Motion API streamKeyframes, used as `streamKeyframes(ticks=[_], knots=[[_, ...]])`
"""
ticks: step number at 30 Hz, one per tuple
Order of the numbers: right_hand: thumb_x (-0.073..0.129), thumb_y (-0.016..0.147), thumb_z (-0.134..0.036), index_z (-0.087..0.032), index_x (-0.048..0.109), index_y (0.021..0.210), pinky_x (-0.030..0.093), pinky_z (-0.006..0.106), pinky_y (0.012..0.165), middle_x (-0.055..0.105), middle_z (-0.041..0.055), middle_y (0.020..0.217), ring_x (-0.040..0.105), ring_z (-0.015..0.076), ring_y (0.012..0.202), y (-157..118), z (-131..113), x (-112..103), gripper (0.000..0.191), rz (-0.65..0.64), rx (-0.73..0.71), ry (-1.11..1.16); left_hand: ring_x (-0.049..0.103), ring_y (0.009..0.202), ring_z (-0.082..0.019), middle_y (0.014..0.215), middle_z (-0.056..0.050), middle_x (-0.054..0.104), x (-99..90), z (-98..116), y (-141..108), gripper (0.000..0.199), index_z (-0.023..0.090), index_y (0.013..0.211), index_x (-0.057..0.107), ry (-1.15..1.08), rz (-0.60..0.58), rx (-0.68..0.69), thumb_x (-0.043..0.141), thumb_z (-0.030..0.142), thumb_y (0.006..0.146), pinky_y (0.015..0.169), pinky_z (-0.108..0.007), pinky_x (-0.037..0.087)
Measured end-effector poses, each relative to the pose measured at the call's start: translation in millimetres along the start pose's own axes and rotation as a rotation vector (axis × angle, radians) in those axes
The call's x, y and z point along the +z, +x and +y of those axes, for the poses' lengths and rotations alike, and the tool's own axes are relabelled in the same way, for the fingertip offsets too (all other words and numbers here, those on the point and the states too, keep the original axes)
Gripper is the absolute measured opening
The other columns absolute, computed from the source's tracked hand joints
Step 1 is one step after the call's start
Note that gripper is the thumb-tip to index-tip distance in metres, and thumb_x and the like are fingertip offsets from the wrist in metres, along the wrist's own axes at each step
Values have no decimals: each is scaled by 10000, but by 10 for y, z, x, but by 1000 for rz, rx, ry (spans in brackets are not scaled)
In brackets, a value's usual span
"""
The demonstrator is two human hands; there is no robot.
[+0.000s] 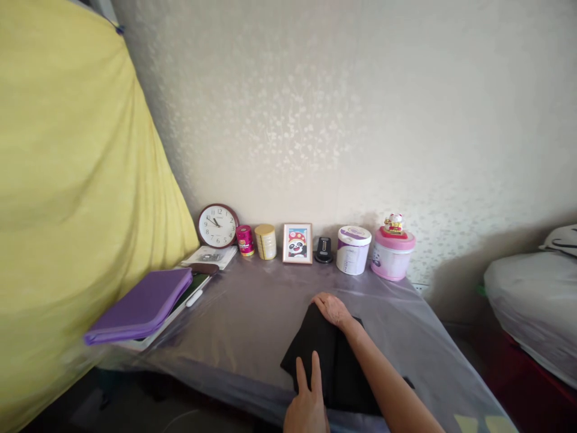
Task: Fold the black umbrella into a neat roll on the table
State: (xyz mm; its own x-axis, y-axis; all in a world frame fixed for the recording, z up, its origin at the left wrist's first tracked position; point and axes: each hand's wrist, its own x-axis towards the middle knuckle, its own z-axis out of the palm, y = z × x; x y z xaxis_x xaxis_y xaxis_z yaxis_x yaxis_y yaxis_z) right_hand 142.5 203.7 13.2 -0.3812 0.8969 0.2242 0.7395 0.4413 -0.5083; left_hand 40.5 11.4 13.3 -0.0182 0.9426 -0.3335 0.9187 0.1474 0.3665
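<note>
A folded piece of black cloth (315, 343) lies on the near part of the table, its exact kind not clear. My right hand (332, 308) is at the cloth's far edge, fingers together and bent over it; the thumb is hidden. Lower down, my left hand (307, 400) is over the near left part of the cloth. Two of its fingers stretch forward in a V, and nothing shows between them. The right forearm crosses the right side of the cloth and covers some of it.
The table (243, 319) has a clear plastic cover. Along the wall stand a clock (218, 225), a pink can (244, 242), a yellow-lidded tin (265, 243), a panda picture frame (297, 243), a white tub (354, 252) and a pink tin (392, 258). A purple folder (139, 304) lies left, beside a yellow curtain (81, 180).
</note>
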Motion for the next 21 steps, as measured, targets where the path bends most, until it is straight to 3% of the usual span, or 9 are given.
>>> streamKeyframes(ticks=[5,9,13,21], knots=[[314,882,-321,-199,642,833,409,271,742,683,83,847,622,201,839,-182,176,-192,353,170,238,-36,603,938,-275,1434,-226,63,-44,31,-68,865,272,1359,-48,-1,28,-3,413,2,678,742,-348,462],[299,862,-329,-182,629,866,418,295,706,668,114,884,617,235,839,-658,432,-366,361,272,366,-79,599,952,-253,1435,-223,74,-94,15,-137,816,259,1362,-54,-36,36,36,368,4,712,754,-318,451],[393,799,-354,-225,641,835,433,257,633,676,72,825,623,202,745,-1124,582,-358,281,305,370,-3,601,944,-232,1428,-237,100,-79,-48,-166,761,230,1366,-75,-56,86,111,341,46,756,770,-304,436],[381,762,-526,-172,631,912,433,224,436,659,52,767,607,187,649,-1419,224,-368,458,253,582,376,590,966,-205,1423,-206,166,-39,-125,-169,719,235,1375,-67,-106,130,123,338,108,794,787,-269,424]])
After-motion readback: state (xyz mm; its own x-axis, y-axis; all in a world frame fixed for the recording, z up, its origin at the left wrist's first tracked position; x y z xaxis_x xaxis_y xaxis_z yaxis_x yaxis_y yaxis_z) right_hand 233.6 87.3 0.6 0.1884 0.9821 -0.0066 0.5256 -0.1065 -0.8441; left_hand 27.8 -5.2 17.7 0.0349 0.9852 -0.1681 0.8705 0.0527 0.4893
